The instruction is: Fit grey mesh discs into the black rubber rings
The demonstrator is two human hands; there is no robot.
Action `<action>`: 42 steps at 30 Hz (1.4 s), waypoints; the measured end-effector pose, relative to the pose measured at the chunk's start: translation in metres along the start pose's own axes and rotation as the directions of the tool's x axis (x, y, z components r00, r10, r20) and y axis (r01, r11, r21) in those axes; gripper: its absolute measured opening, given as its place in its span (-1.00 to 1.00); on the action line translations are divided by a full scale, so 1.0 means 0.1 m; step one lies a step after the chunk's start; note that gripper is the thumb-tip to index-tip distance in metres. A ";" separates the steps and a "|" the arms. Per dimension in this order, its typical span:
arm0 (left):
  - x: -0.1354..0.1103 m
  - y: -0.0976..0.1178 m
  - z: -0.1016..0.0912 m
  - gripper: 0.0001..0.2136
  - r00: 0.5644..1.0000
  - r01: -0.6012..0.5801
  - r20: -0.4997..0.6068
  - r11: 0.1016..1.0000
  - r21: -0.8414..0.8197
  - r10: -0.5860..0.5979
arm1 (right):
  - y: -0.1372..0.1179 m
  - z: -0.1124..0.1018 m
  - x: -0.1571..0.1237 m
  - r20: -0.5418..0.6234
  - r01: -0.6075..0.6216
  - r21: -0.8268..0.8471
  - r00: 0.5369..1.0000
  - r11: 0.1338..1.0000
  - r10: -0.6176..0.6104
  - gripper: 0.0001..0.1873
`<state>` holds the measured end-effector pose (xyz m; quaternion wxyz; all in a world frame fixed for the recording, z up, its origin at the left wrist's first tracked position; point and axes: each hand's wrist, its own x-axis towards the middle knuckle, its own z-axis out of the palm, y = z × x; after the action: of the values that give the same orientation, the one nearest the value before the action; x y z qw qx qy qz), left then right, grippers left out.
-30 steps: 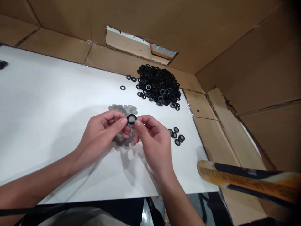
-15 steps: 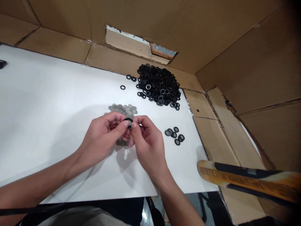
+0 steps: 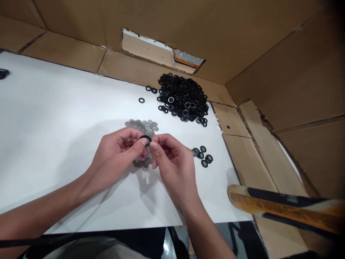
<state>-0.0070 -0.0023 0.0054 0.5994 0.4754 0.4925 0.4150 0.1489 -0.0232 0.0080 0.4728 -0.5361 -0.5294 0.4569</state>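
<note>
Between the thumb and fingers of my left hand (image 3: 118, 151) is a black ring washer (image 3: 146, 137), tilted towards me, with a grey disc partly visible inside it. My right hand (image 3: 172, 158) is closed, its thumb and forefinger pinching at the washer's right edge. Just under and behind my fingers lies a loose pile of small round grey discs (image 3: 145, 126), partly hidden by my hands. To the right of my right hand, several black washers with grey centres (image 3: 205, 158) lie in a small group, one partly covered by the hand.
A large heap of black washers (image 3: 184, 97) sits at the back of the white table (image 3: 67, 97), a single washer (image 3: 141, 100) lying left of it. Cardboard walls (image 3: 242, 43) enclose the back and right. A yellow and black tube (image 3: 269, 205) juts in from the right.
My right hand has shifted slightly right and its fingers have slid towards the washer's edge, so more of the washer shows. My left hand still holds it.
</note>
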 end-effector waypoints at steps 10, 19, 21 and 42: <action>0.00 0.00 0.00 -0.84 0.998 0.012 0.065 1.000 0.012 -0.013 | -0.05 -0.13 0.07 -0.036 -0.054 -0.071 0.998 0.996 0.051 -0.86; 0.00 -0.03 0.01 -0.84 0.993 -0.030 0.113 0.999 0.026 0.027 | 0.03 0.03 -0.01 -0.012 -0.008 0.045 1.000 0.999 0.009 -0.80; -0.01 -0.03 0.01 -0.85 0.992 -0.042 0.116 0.999 0.021 0.040 | 0.04 0.05 -0.03 -0.003 -0.002 0.072 1.000 0.997 0.002 -0.79; 0.04 -0.04 -0.07 -0.86 0.990 -0.024 0.130 0.988 -0.151 0.044 | 0.13 -0.09 0.00 -0.027 0.478 -0.557 0.807 0.679 -0.589 -0.80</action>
<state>-0.0129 0.0013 0.0000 0.6576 0.4643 0.4106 0.4283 0.1600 -0.0228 -0.0037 0.4722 -0.5090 -0.7155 0.0781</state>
